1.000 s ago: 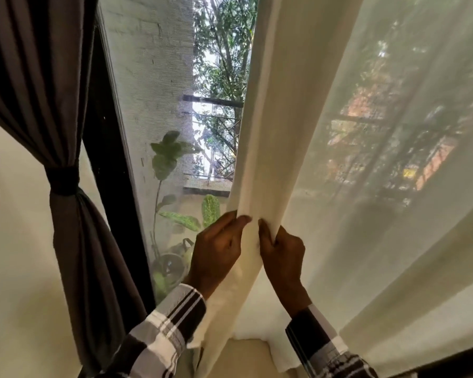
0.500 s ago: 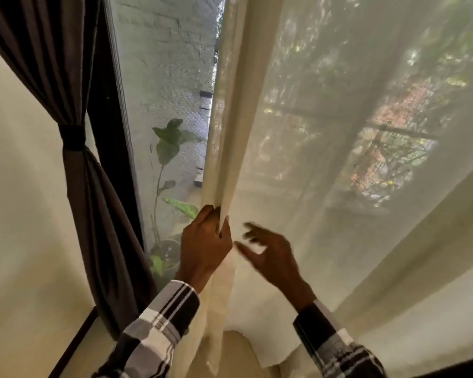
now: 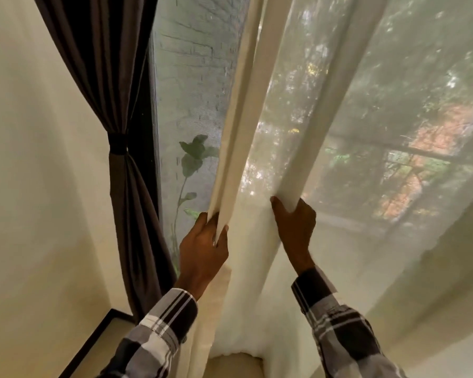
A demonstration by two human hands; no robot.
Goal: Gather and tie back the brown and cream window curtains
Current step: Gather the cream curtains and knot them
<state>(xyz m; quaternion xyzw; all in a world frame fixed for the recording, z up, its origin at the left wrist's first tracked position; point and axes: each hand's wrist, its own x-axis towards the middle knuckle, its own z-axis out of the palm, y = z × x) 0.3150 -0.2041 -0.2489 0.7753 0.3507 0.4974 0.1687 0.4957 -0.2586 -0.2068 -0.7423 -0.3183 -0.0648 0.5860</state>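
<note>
- Since half a second ago, right hand (image 3: 295,227) has gone from open and free to gripping a fold further right in the sheer cream fabric curtain (image 3: 325,110).
- Left hand (image 3: 202,252) still pinches the curtain's gathered leading edge, centre frame.
- Dark brown pleated curtain (image 3: 126,203), left of frame: already tied with its band.
- Judged remaining: cream curtain mostly ungathered, untied.

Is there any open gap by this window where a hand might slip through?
One open strip: between the tied brown curtain and the cream curtain edge pinched by the left hand, showing the window screen. Right of that, cream folds gripped by the right hand cover everything.
</note>
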